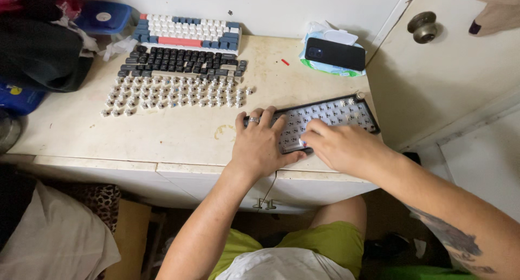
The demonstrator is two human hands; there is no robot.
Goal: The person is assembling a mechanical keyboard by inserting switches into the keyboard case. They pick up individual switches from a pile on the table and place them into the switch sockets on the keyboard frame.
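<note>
The bare keyboard case (pixel 330 117) lies at the table's near right corner, at about four o'clock from the tabletop's middle. Its long axis runs from eight o'clock up toward two o'clock, the far right end tilted away from me. It is a black frame around a pale plate of small square sockets.

My left hand (pixel 260 144) lies flat on the case's left end, fingers spread and pressing down rather than gripping, a ring on one finger. My right hand (pixel 338 147) curls over the near edge, fingertips (pixel 310 136) bunched down against the plate; whether they pinch anything I cannot tell (my knuckles hide the tips). My hands cover roughly the left half of the plate.

At eleven o'clock from the case, loose pale switches (pixel 173 93) stand in rough rows on the stained cream table (pixel 162 134). Beyond them lies a set of black keycaps (pixel 184 60), then a white, blue and red set (pixel 187 31). At twelve o'clock a dark phone (pixel 335 53) rests on a soft packet of wipes (pixel 325 67). A round door knob (pixel 422 26) shows at two o'clock.
</note>
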